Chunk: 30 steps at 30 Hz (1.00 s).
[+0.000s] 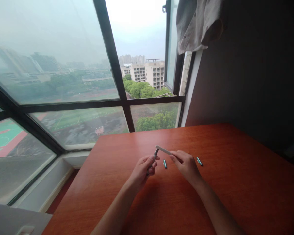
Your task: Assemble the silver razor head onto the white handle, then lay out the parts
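My left hand [147, 168], fingers wrapped, holds a slim grey pen-like barrel [155, 154] slanting up to the right. My right hand [185, 162] pinches a thin pale stick [163, 149] with a rounded far end and a darker part near the fingers. That rounded end meets or overlaps the barrel's upper tip; I cannot tell whether they touch. On the table between my hands lies a short teal-and-dark piece [165, 163] resembling a pen cap. A similar piece [199, 161] rests just right of my right hand.
Both forearms reach over a reddish-brown wooden table [107, 182]. Beyond its far edge stand dark-framed windows [126, 101], with one sash [171, 45] swung open. A grey cloth [198, 26] hangs at the upper right before a dark wall [247, 71].
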### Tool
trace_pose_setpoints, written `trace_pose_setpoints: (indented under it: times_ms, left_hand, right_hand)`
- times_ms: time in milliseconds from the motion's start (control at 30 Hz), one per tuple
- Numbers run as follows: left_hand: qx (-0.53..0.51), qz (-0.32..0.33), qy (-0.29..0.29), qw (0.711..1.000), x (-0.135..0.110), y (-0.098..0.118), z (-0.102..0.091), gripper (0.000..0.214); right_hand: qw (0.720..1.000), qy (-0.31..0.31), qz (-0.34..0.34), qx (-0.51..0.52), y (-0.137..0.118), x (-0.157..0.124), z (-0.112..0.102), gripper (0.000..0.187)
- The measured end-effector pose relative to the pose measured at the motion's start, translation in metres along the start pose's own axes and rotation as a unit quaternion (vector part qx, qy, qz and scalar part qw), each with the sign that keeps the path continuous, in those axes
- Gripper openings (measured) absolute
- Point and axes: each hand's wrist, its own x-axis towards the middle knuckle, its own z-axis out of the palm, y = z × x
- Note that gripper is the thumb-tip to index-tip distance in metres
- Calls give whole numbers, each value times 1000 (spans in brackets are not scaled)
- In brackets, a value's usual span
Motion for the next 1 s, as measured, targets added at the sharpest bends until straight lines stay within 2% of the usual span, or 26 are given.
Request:
trace_pose_setpoints:
  times_ms: [200,400,800,1000]
  left_hand:
    - [-31,8,11,999,-3,6,-2,37]
    - [-18,1,15,1000,-2,8,-4,36]
    - [117,-2,16,993,0,2,-1,41]
    - [106,14,33,994,2,0,-1,39]
  right_hand:
    - [1000,0,0,-14,3,0,-2,27]
    - [1000,3,4,-10,2,0,-4,28]
    - [1000,-2,8,-11,1,0,-3,29]
    - [1000,-3,6,-22,3,0,-2,29]
